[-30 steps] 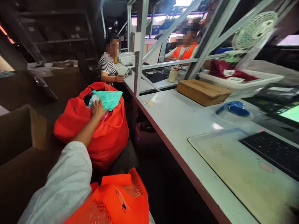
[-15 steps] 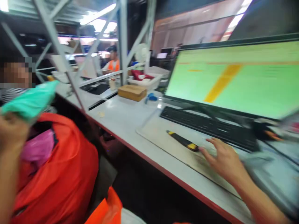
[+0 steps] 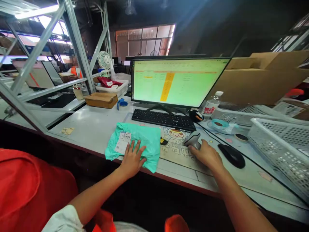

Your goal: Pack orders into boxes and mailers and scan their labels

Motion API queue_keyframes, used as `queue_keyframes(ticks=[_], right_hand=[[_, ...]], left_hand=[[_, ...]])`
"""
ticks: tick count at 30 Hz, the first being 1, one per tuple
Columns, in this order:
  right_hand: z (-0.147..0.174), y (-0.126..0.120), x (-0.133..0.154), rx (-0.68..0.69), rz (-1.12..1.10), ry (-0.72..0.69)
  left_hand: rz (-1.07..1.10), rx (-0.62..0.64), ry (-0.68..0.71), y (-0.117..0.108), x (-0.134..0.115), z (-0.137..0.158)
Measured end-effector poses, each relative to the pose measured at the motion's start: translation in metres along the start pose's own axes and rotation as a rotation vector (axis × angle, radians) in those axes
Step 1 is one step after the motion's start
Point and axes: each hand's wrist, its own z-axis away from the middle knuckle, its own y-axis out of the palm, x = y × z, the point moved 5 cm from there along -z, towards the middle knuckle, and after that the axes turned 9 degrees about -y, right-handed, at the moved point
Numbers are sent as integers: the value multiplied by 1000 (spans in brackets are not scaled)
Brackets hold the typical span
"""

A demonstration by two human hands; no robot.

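A teal plastic mailer bag (image 3: 147,135) lies at the desk's front edge, a white barcode label (image 3: 122,143) facing up on its left part. My left hand (image 3: 132,159) rests flat on the bag with its fingers spread. In my right hand (image 3: 207,155) is a grey handheld barcode scanner (image 3: 192,140), its head tilted toward the bag. The yellow and black end of a utility knife (image 3: 164,141) shows beside the bag; the bag covers the rest of it.
A monitor (image 3: 178,83) stands behind a black keyboard (image 3: 161,119). Right of the scanner are a mouse (image 3: 231,156), a cable, tape rolls and a white plastic basket (image 3: 277,141). A cardboard box (image 3: 101,100) sits at the left. A large red bag (image 3: 33,193) stands beside the desk.
My left hand has brought the teal bag from above the red bag onto the desk, where the hand lies flat. My right hand, empty before, now grips the scanner. The view has turned right.
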Motion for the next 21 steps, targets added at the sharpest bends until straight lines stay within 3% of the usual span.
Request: queue_keyframes(ticks=[5, 7, 11, 14, 17, 19, 21], right_hand=[[3, -12, 26, 180, 60, 104], [1, -33, 33, 201, 92, 110], [4, -99, 51, 150, 16, 36], [25, -132, 93, 328, -243, -225], [58, -141, 156, 484, -373, -642], [75, -137, 190, 447, -367, -861], [84, -128, 211, 376, -333, -970]], left_hand=[[3, 25, 141, 8, -35, 28], [-9, 38, 187, 8, -46, 37], [-67, 43, 184, 14, -59, 44], [-90, 43, 178, 17, -61, 43], [-82, 51, 180, 21, -60, 43], [-50, 59, 176, 24, -59, 44], [-5, 76, 163, 26, -58, 45]])
